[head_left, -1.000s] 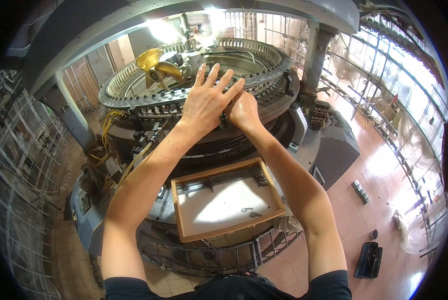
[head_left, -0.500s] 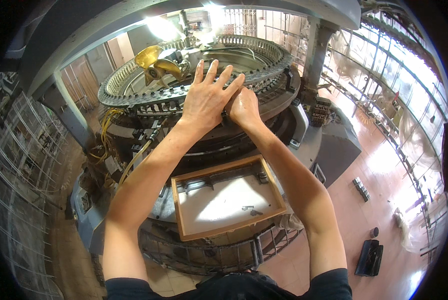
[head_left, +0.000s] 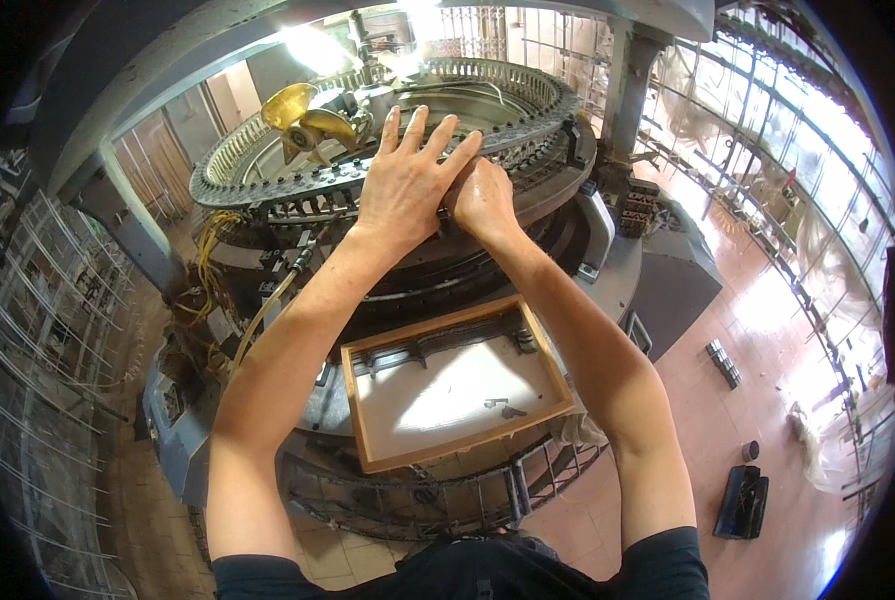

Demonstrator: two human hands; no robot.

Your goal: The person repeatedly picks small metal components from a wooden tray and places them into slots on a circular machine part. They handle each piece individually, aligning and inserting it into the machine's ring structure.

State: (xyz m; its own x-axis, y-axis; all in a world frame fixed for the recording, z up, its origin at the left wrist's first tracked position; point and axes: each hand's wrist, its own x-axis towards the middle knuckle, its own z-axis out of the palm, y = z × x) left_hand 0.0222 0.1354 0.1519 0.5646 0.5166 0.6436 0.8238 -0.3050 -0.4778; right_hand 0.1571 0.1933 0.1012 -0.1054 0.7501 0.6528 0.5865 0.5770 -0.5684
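My left hand (head_left: 405, 190) lies over the near side of a large round metal ring (head_left: 248, 197) on a circular knitting machine, its fingers spread and stretched out. Pressed close beside its thumb side is my right hand (head_left: 484, 197), with the fingers curled in. Whatever the right fingers grip, if anything, is hidden below the hand. Beyond the left hand, a brass-coloured fan (head_left: 293, 105) sits inside the ring. Nearer to me, between my forearms, a shallow wooden-framed tray (head_left: 468, 440) holds long dark metal parts along its far side and a few small dark pieces (head_left: 511, 411) on its white bottom.
A yellow hose (head_left: 268, 312) and yellow cables (head_left: 208, 262) run at the machine's left. Grey posts (head_left: 630, 95) stand on both sides. On the floor at right are a metal block (head_left: 725, 364), a small round container (head_left: 751, 450) and an open dark case (head_left: 743, 503).
The whole view has shifted slightly. Both hands keep nearly the same place and pose on the ring.
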